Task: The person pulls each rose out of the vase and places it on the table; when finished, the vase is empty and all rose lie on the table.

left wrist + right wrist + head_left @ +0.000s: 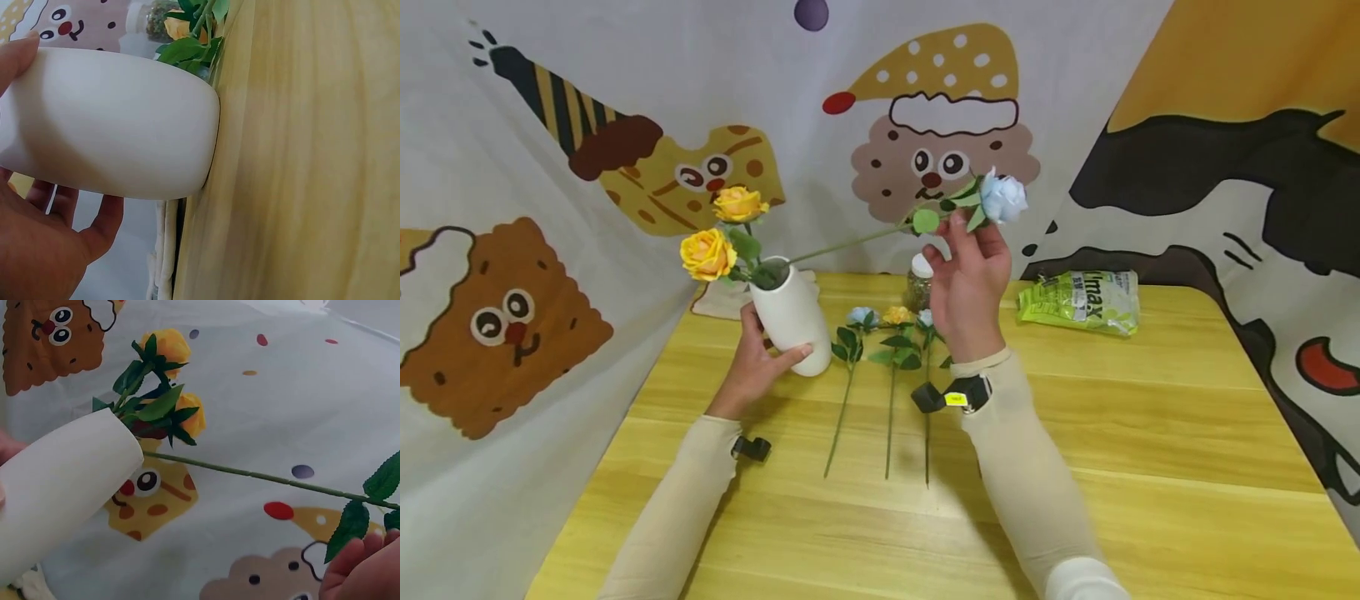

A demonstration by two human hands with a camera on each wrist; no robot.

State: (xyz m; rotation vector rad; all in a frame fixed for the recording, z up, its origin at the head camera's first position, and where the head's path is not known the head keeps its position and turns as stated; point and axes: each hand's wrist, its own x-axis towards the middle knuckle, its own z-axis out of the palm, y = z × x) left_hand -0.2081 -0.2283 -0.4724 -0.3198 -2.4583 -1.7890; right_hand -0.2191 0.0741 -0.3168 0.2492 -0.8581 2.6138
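My left hand (760, 364) grips a white vase (793, 321), which tilts toward the left; its base touches or nearly touches the table. Two yellow roses (709, 254) stand in the vase and lean left. Up and to the right, my right hand (972, 279) pinches a light blue rose (1003, 197) just below its bloom. That rose's long green stem (250, 474) slants down to the vase mouth, its end at the rim. In the left wrist view, fingers and thumb wrap the vase's sides.
On the table (1150, 433) lie a blue rose (847, 350), a yellow rose (897, 337) and another pale blue rose (927, 333), stems toward me. Behind them stands a jar (918, 287) with a white lid. A green bag (1082, 302) lies at the back right, before a cartoon-printed cloth (820, 167).
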